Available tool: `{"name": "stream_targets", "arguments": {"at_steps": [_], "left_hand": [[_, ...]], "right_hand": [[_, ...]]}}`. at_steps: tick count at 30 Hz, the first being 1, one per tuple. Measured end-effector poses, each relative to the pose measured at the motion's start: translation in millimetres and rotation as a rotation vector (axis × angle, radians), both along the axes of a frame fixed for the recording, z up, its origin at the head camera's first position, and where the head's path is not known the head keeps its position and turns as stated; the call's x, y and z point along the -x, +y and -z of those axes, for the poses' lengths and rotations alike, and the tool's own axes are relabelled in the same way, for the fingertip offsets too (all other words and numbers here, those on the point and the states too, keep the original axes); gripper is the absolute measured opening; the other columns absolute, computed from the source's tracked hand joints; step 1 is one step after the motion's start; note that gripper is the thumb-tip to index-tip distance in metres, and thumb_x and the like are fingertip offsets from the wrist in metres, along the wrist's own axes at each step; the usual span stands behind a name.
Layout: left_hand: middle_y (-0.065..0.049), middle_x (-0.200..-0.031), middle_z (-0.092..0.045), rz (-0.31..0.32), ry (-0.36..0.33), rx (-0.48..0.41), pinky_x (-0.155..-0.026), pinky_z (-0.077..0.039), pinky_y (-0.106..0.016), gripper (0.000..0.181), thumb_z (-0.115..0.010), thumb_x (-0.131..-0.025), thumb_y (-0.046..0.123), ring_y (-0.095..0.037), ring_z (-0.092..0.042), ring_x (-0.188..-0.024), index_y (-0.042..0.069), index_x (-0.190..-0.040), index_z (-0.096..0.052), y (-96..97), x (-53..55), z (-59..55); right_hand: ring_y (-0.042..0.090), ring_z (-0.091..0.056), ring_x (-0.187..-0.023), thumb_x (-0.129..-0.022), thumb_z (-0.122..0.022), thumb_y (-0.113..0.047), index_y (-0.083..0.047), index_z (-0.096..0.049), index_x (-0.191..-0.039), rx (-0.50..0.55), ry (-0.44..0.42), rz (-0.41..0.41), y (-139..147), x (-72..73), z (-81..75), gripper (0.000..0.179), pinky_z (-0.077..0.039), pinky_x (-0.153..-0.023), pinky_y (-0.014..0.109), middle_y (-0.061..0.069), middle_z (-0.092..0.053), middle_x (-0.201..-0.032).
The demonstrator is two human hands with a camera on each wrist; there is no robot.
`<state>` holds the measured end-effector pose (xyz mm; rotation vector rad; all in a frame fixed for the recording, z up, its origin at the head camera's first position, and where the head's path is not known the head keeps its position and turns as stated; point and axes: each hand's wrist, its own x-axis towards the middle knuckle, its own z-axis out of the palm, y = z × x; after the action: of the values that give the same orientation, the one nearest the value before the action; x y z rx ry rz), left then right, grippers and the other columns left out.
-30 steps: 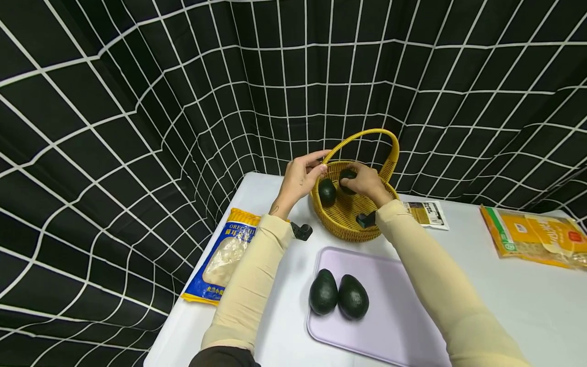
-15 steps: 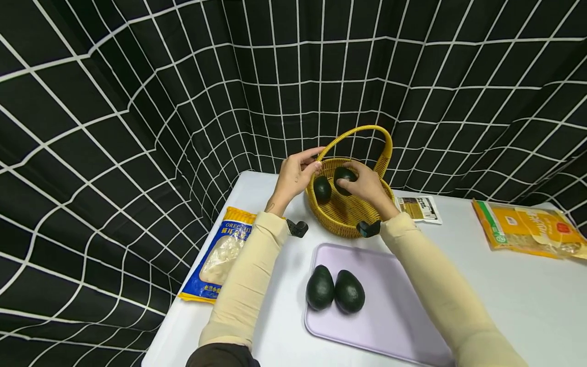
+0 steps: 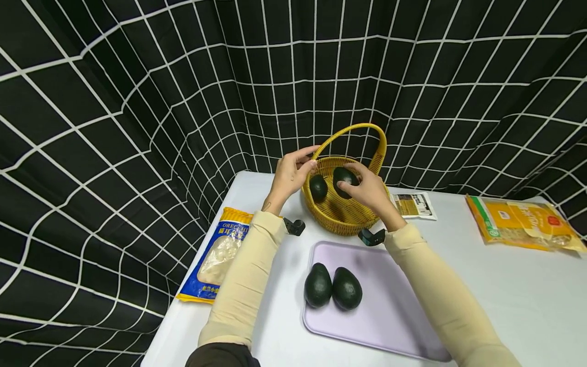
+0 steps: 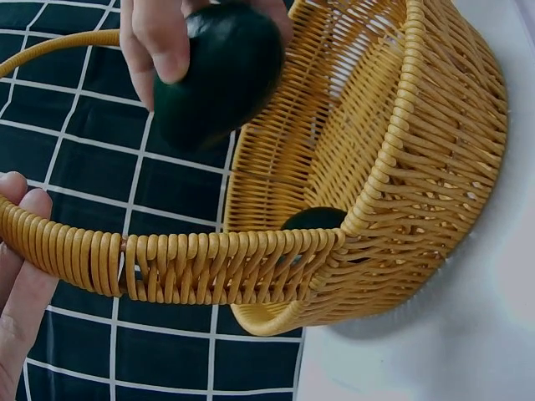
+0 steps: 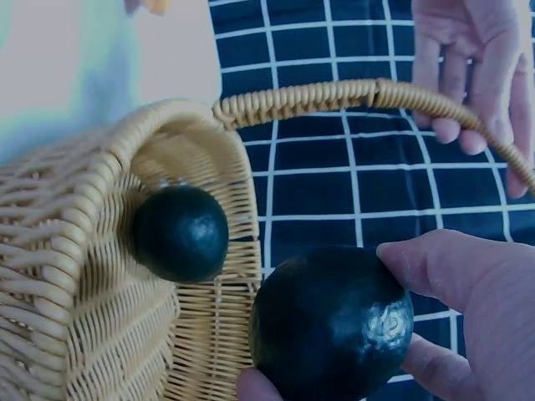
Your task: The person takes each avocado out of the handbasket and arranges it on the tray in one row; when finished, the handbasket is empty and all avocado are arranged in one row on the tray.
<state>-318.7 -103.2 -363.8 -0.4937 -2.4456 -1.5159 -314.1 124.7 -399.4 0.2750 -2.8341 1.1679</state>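
**Avocado held over the basket mouth, right hand gripping, left hand on the handle**

Head view: the avocado (image 3: 345,178) sits in the right hand (image 3: 367,191), fingers curled round it from the near-right side, above the basket (image 3: 341,216) interior and apart from its floor. The left hand (image 3: 290,176) pinches the handle (image 3: 348,133) near its left root. A second avocado (image 3: 318,187) lies inside the basket against the left wall. The basket stands toward the far edge of the table (image 3: 504,295); the tray (image 3: 390,311), nearer the person, carries two avocados (image 3: 332,287) side by side at its left edge. The held fruit lies far of the tray, on the right hand's side.

Left wrist view: the held fruit (image 4: 219,71) shows its long axis tilted, one end towards the rim (image 4: 393,134); fingers (image 4: 159,38) wrap its upper side. Left-hand fingers (image 4: 21,276) lie against the handle (image 4: 167,263).

Right wrist view: thumb (image 5: 456,271) and a fingertip below clamp the fruit (image 5: 332,326), which hangs just outside the rim line; the second fruit (image 5: 180,233) rests against the basket wall (image 5: 75,251), apart from it.
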Motion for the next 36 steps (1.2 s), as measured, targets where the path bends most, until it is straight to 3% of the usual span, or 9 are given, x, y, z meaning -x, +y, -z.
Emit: {"name": "stream_targets", "arguments": {"at_steps": [8, 15, 24, 31, 36], "left_hand": [[-0.011, -0.103, -0.074, 0.005, -0.005, -0.009, -0.076, -0.058, -0.030, 0.037, -0.063, -0.101, 0.015, -0.030, -0.074, -0.093, 0.018, -0.138, -0.064, -0.3, -1.1, 1.1], [-0.012, -0.104, -0.075, 0.007, 0.005, -0.022, -0.076, -0.059, -0.030, 0.038, -0.064, -0.101, 0.013, -0.028, -0.074, -0.092, 0.018, -0.138, -0.065, -0.2, -1.0, 1.6], [-0.011, -0.104, -0.075, 0.003, 0.001, -0.024, -0.076, -0.059, -0.029, 0.037, -0.064, -0.100, 0.014, -0.025, -0.074, -0.090, 0.020, -0.137, -0.066, 1.2, -1.3, 1.0], [-0.011, -0.102, -0.075, 0.007, 0.012, -0.025, -0.074, -0.059, -0.029, 0.037, -0.064, -0.100, 0.013, -0.026, -0.074, -0.089, 0.021, -0.136, -0.066, 2.8, -1.8, -0.5], [-0.011, -0.101, -0.075, 0.000, 0.010, -0.025, -0.074, -0.059, -0.030, 0.037, -0.064, -0.100, 0.012, -0.024, -0.074, -0.089, 0.020, -0.136, -0.066, 2.6, -2.6, -1.4]], "right_hand": [[0.040, -0.058, -0.120, -0.093, -0.068, -0.034, -0.019, -0.052, -0.146, 0.031, 0.006, -0.029, 6, -27.4, 3.8, 0.058, -0.051, -0.089, 0.055, 0.020, -0.059, -0.138], [0.040, -0.054, -0.128, -0.093, -0.070, -0.035, -0.022, -0.052, -0.146, 0.071, -0.018, -0.025, 13, -47.1, 7.8, 0.058, -0.051, -0.090, 0.057, 0.018, -0.057, -0.141], [0.040, -0.057, -0.122, -0.093, -0.070, -0.039, -0.023, -0.051, -0.147, 0.083, -0.012, -0.004, 21, -67.4, 8.6, 0.060, -0.053, -0.084, 0.053, 0.018, -0.058, -0.140], [0.035, -0.064, -0.098, -0.092, -0.071, -0.038, -0.023, -0.053, -0.146, 0.097, 0.015, 0.008, 24, -86.7, 8.0, 0.059, -0.050, -0.073, 0.038, 0.020, -0.063, -0.128], [0.034, -0.064, -0.091, -0.091, -0.072, -0.035, -0.023, -0.054, -0.145, 0.093, 0.017, 0.019, 26, -98.5, 14.4, 0.058, -0.048, -0.072, 0.036, 0.021, -0.065, -0.124]]}}
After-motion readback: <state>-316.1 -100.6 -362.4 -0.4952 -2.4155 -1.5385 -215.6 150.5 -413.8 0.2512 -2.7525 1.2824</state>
